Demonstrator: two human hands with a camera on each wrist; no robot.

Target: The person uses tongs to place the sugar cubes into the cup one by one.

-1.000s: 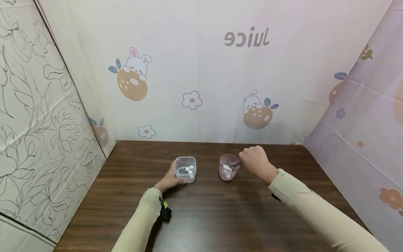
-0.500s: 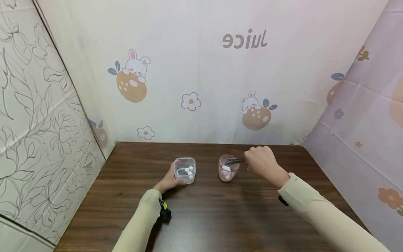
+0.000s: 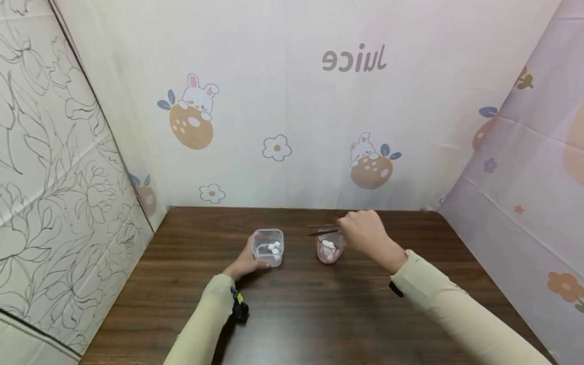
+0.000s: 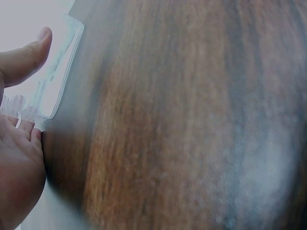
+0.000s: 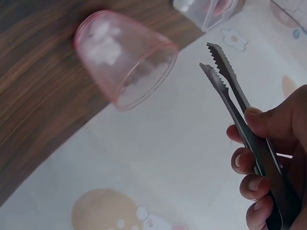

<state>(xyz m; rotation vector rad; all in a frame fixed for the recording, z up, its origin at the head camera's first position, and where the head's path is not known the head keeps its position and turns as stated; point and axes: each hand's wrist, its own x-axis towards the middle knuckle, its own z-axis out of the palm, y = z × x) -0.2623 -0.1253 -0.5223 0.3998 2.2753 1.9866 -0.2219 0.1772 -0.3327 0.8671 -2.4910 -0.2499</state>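
My left hand (image 3: 245, 259) grips a clear square plastic container (image 3: 268, 238) from its left side, with the thumb along the near wall. Several small white cubes (image 3: 274, 247) lie inside it. My right hand (image 3: 363, 233) holds metal tongs (image 3: 323, 232) above a pink see-through cup (image 3: 329, 253); the tips point left. In the right wrist view the toothed tips of the tongs (image 5: 235, 93) stand a little apart with nothing between them. White pieces (image 5: 105, 45) sit at the bottom of the cup. The left wrist view shows only part of the container (image 4: 57, 72).
Both vessels stand on a dark brown wooden table (image 3: 292, 314), the cup right of the container. A printed curtain (image 3: 292, 101) rises behind the table's far edge, with further hangings at left and right. A small black device (image 3: 239, 306) is strapped to the left wrist.
The tongs have come up out of the cup and now point left above its rim. My right hand first drew back right, then moved left. The left hand and container have stayed put.
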